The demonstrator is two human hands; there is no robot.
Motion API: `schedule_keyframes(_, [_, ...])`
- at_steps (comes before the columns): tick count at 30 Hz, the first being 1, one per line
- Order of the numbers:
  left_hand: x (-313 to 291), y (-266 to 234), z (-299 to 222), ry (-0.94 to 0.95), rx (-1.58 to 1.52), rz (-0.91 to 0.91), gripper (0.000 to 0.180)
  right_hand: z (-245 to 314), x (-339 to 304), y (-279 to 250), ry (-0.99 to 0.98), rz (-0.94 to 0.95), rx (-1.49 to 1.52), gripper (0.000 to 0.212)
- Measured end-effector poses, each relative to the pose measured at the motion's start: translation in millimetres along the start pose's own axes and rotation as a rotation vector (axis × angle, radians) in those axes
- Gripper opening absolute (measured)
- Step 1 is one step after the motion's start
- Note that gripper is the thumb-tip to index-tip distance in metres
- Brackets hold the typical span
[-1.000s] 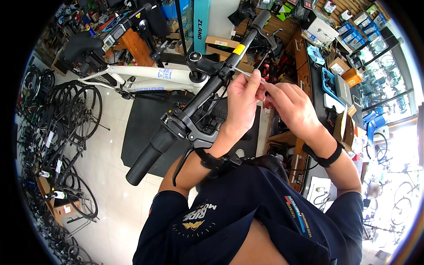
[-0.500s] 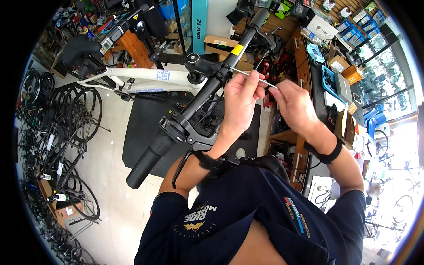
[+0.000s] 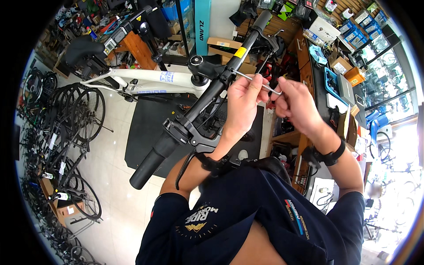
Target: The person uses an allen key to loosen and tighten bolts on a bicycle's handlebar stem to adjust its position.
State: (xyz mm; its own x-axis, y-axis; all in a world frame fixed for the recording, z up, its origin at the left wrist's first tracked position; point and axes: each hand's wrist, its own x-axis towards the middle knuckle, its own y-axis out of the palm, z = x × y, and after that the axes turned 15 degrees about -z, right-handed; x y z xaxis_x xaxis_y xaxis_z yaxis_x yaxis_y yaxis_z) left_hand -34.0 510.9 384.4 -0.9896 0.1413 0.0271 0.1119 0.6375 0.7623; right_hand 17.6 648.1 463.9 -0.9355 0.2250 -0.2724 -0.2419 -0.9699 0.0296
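My left hand (image 3: 242, 106) pinches the shaft of a thin metal hex key (image 3: 272, 91) between thumb and fingers. The key's far tip reaches a clamp beside the stem (image 3: 204, 68) on a black bicycle handlebar (image 3: 207, 102). At the key's bent end, my right hand (image 3: 301, 106) is closed, fingers curled against it; exact contact is partly hidden. The handlebar runs diagonally, with a black grip (image 3: 152, 167) at its near end and a brake lever (image 3: 182, 170) passing by my left forearm. A white frame (image 3: 154, 76) extends left from the stem.
Several bicycles (image 3: 86, 110) crowd the left wall. A black mat (image 3: 148, 132) lies under the bike. On the right runs a workbench (image 3: 320, 81) with a blue tray (image 3: 332, 84) and cartons. Cardboard boxes (image 3: 224, 43) sit beyond the handlebar.
My right fingers have shifted and turned on the key, so its bent end now shows. The left hand keeps its pinch. The whole view has shifted slightly.
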Motion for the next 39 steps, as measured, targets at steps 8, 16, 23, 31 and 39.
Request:
schedule_keyframes(8, [-1.8, -2.2, 1.1, 0.031, 0.021, 0.037, 0.025, -7.0, -9.8, -0.9, -1.162, -0.296, -1.079, 0.023])
schedule_keyframes(16, [-7.3, -5.7, -8.4, 0.038, 0.158, -0.055, 0.029, -3.5, -4.7, -2.7, -1.104, -0.098, -1.01, 0.027])
schedule_keyframes(23, [-6.0, 3.6, -3.4, 0.068, 0.103, -0.068, 0.029, -10.3, 0.0, -6.1, -1.515, -0.222, -1.246, 0.03])
schedule_keyframes(31, [-3.8, -0.7, -2.5, 0.007, 0.049, -0.025, 0.026, 5.5, -13.0, 1.5, -0.253, 0.013, -0.427, 0.039])
schedule_keyframes(39, [-4.2, 0.8, -4.8, -0.014, 0.043, -0.016, 0.026, -5.0, -4.8, 2.4, -0.655, -0.109, -0.656, 0.038])
